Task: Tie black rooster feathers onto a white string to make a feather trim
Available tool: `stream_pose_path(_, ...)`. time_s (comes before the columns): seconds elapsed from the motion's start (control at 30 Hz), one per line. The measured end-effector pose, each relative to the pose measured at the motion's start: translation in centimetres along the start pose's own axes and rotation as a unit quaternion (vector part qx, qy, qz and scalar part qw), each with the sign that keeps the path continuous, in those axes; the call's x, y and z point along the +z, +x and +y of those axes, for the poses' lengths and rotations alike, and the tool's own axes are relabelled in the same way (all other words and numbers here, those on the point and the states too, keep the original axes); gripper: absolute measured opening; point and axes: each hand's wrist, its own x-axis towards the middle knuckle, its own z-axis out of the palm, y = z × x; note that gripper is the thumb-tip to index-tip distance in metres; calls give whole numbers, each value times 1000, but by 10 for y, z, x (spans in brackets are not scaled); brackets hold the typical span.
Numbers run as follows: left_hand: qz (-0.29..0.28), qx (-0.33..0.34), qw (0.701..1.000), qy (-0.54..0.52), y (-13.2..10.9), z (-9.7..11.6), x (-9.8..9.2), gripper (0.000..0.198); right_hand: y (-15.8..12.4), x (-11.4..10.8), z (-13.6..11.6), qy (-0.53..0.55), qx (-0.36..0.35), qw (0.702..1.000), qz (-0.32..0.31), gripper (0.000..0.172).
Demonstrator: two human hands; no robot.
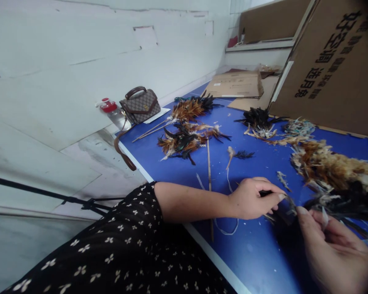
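Note:
My left hand (254, 199) pinches dark feathers (286, 210) between thumb and fingers, low over the blue table. On the right, my right hand (334, 245) has its thumb and fingers pressed together at the other end of the same feathers, and a whitish strip (325, 218) shows between its fingers. The feathers are partly hidden and blurred. Under my left forearm lies a thin stick (209, 171). A white string (228, 177) runs from a small feather tuft (231, 152) toward my left wrist and loops below it.
Brown and black feather bundles (184, 141) lie on the table's left side. A large pile of tan feathers (334, 163) fills the right, near black feathers (259, 120). Behind stand a handbag (142, 107), a bottle (113, 112) and a tall cardboard sheet (328, 77).

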Motion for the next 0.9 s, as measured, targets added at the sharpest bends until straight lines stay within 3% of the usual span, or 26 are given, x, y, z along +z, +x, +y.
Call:
stream_pose_path(0.13, 72, -18, 997, 15, 6, 16, -6, 30, 1, 0, -2, -12, 11, 1000, 15, 64)
stream_pose_path(0.23, 167, 104, 974, 110, 11, 35, -16, 22, 1, -1, -1, -4, 4, 1000, 16, 64)
stream_pose_path(0.27, 175, 158, 961, 144, 11, 39, -18, 21, 1, 0, 0, 4, 7, 1000, 15, 64)
stream_pose_path(0.3, 160, 202, 951, 172, 9, 43, -20, 19, 0, 1, 0, 9, 10, 1000, 10, 64)
stream_pose_path(0.37, 73, 242, 944, 211, 5, 43, -20, 15, -2, 3, -1, 17, 7, 1000, -2, 64)
stream_pose_path(0.43, -20, 231, 944, 235, -1, 36, -15, 13, -5, 5, -4, 19, -9, 1000, -10, 64)
stream_pose_path(0.5, -66, 208, 942, 255, -6, 26, -10, 19, -7, 6, -6, 20, -16, 1000, -18, 64)
stream_pose_path(0.6, -95, 195, 933, 286, -7, 17, -6, 27, -8, 4, -8, 15, -6, 999, -30, 66)
stream_pose_path(0.73, -135, 184, 922, 313, -2, 20, -11, 20, -7, -3, -12, -34, -9, 999, -39, 70)
stream_pose_path(0.9, -80, 101, 961, 245, 6, 20, -13, 25, -10, -5, -28, -61, -69, 987, -128, 60)
